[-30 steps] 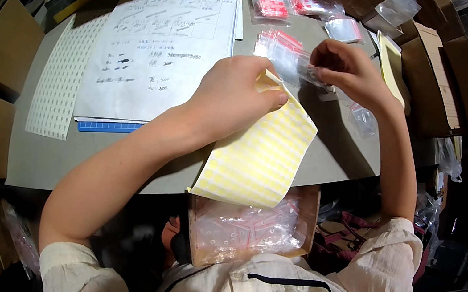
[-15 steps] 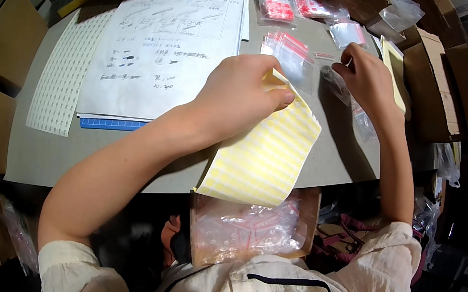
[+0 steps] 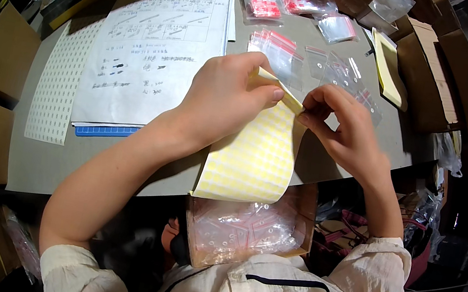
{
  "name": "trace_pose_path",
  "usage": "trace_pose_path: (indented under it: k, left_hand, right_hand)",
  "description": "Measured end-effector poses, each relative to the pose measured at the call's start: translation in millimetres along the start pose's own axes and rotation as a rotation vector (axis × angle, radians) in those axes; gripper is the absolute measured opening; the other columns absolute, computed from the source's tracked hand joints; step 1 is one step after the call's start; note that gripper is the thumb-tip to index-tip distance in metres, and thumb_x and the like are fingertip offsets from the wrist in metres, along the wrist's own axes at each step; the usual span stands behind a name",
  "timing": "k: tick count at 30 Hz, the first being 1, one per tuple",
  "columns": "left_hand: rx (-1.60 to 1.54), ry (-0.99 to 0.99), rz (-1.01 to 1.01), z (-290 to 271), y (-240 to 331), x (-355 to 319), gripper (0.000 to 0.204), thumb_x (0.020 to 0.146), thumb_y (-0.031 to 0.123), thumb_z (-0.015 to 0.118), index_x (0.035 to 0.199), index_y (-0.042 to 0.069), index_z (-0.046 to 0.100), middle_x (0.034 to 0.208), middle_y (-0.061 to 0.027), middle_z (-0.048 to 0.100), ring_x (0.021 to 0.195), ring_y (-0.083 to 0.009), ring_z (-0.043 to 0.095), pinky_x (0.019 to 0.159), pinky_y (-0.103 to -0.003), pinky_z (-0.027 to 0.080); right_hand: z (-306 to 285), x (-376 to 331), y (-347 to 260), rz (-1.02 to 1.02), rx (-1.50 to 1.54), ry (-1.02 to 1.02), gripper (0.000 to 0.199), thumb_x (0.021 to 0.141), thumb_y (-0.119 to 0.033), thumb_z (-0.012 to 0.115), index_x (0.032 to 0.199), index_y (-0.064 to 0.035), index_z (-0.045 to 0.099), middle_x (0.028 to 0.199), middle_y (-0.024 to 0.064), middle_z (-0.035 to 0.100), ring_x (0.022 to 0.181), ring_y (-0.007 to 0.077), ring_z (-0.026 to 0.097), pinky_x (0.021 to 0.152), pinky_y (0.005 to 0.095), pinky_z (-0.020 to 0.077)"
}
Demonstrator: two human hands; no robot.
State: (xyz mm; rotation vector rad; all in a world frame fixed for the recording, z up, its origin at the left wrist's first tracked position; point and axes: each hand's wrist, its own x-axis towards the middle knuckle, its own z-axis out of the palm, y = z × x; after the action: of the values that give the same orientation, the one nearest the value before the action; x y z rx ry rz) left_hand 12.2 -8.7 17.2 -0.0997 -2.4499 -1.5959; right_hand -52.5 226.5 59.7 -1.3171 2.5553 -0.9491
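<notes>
My left hand (image 3: 233, 96) grips the top of a yellow-and-white sticker sheet (image 3: 250, 161), thumb in front and fingers behind. The sheet bends there, and its lower end hangs past the table's front edge over an open box. At the sheet's upper right corner, my right hand (image 3: 343, 128) pinches with thumb and forefinger; whether a single sticker is between the fingertips is too small to tell. Beyond the hands lie a stack of clear zip bags (image 3: 278, 54) with red closures and several loose clear bags (image 3: 343, 74) bearing small white round stickers.
A carton of clear bags (image 3: 250, 230) sits below the table edge, close to my body. Handwritten papers (image 3: 148, 62) lie on a blue board (image 3: 105, 131), beside a white label sheet (image 3: 61, 78). Packs of red-edged bags (image 3: 262, 4), a yellow pad (image 3: 388, 70) and cardboard boxes (image 3: 427, 80) stand farther off.
My right hand has come back from the loose bags to the sticker sheet's corner. The small bags behind it now show more fully. The left hand keeps its hold, shifted slightly left.
</notes>
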Motion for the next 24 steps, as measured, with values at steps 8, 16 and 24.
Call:
trace_pose_path:
  k: [8,16,24]
  left_hand:
    - [0.06,0.018,-0.004,-1.5,-4.9,1.2,0.022,0.092,0.018,0.078,0.102,-0.001,0.073,0.092,-0.0132,0.079,0.085,-0.0155,0.074,0.077,-0.031,0.057]
    - [0.066,0.016,-0.061,0.3,-10.4,5.6,0.026,0.092,0.022,0.077,0.102,-0.001,0.072,0.093,-0.0128,0.079,0.084,-0.0177,0.073,0.078,-0.033,0.056]
    - [0.043,0.0,-0.048,0.1,-6.7,3.3,0.029,0.092,0.022,0.077,0.108,-0.001,0.072,0.095,-0.0122,0.079,0.086,-0.0169,0.073,0.081,-0.032,0.057]
  right_hand:
    - [11.8,-4.2,-0.8,-0.209,-0.2,0.108,0.015,0.087,0.003,0.072,0.101,-0.0022,0.066,0.091,0.0116,0.065,0.082,0.0298,0.068,0.072,0.0379,0.0549]
    - [-16.6,72.3,49.1,0.162,0.248,-0.089,0.023,0.093,-0.02,0.068,0.098,0.0027,0.068,0.076,0.0018,0.061,0.072,0.0089,0.056,0.065,0.029,0.0461]
    - [-22.8,86.5,60.9,0.177,-0.413,-0.112,0.03,0.092,-0.023,0.079,0.093,0.0039,0.066,0.075,0.017,0.065,0.066,0.0277,0.059,0.064,0.0397,0.0474]
